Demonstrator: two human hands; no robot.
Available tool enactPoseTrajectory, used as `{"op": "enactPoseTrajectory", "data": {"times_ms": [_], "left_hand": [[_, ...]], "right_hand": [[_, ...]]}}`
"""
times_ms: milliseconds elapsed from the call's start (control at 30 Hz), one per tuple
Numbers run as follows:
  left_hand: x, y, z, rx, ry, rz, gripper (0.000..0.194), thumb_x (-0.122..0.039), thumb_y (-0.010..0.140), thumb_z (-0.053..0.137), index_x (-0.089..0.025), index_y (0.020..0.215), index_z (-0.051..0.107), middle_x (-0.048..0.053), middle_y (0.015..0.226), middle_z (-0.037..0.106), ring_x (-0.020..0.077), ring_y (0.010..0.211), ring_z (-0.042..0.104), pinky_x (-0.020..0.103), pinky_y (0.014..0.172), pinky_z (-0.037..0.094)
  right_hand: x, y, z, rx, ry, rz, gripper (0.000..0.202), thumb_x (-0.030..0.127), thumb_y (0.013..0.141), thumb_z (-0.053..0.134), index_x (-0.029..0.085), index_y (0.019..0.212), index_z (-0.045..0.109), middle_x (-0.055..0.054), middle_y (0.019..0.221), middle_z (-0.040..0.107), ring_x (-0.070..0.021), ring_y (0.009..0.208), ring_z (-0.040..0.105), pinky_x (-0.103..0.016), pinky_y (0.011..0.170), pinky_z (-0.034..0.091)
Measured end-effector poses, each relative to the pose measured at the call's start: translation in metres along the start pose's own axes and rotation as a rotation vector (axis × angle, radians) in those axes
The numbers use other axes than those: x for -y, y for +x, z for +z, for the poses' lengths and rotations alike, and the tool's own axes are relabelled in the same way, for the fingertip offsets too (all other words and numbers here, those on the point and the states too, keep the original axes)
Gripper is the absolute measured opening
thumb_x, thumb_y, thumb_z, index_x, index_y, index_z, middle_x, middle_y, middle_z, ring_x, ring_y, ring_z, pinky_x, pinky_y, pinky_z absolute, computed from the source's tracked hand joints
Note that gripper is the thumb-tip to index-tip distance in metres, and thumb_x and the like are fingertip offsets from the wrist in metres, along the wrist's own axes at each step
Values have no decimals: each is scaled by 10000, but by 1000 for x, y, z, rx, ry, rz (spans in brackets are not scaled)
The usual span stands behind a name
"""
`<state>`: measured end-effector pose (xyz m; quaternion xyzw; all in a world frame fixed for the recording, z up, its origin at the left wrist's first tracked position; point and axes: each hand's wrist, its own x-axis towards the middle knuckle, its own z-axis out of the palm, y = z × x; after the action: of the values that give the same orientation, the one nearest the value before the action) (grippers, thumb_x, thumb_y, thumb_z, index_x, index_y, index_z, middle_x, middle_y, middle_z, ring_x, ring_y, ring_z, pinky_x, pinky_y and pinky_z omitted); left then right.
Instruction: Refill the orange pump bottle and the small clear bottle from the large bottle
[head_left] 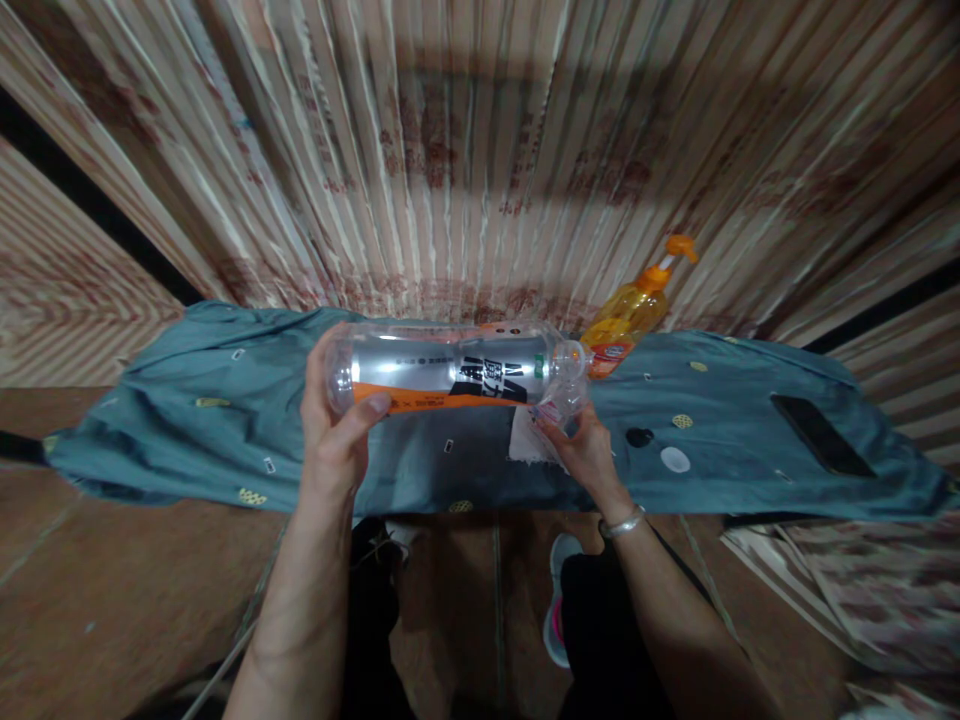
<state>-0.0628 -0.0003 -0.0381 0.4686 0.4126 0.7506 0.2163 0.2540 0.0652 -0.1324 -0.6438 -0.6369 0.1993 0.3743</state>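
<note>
A large clear plastic bottle with a silver and orange label lies level in the air above the cloth-covered table, its mouth toward the right. My left hand is closed round its base, thumb on the near side. Close under the bottle's neck, my right hand pinches a crumpled-looking clear plastic piece; its exact kind is hard to make out. A white cloth or paper piece lies on the table beside my right hand. Just behind the neck stands an orange pump bottle of yellow liquid.
A dark teal patterned cloth covers the narrow table. On its right side lie a dark phone, a white disc and a small black round thing. A pleated, striped curtain hangs behind the table.
</note>
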Motion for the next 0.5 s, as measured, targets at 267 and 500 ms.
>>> {"op": "enactPoseTrajectory", "data": {"times_ms": [267, 500], "left_hand": [[-2, 1, 0, 0, 1, -16, 821, -639, 611, 985, -345, 1334, 728, 55, 1414, 700, 367, 1374, 624, 570, 1260, 445], [-6, 1, 0, 22, 6, -28, 754, -620, 645, 981, -360, 1311, 740, 46, 1449, 686, 372, 1409, 608, 584, 1287, 424]], "right_hand": [[-1, 0, 0, -4, 13, -24, 592, 724, 809, 719, 224, 1119, 652, -131, 943, 823, -353, 869, 787, -415, 741, 579], [-1, 1, -1, 10, -15, -9, 644, 741, 795, 715, 206, 1149, 653, -139, 939, 818, -358, 868, 786, -418, 738, 574]]}}
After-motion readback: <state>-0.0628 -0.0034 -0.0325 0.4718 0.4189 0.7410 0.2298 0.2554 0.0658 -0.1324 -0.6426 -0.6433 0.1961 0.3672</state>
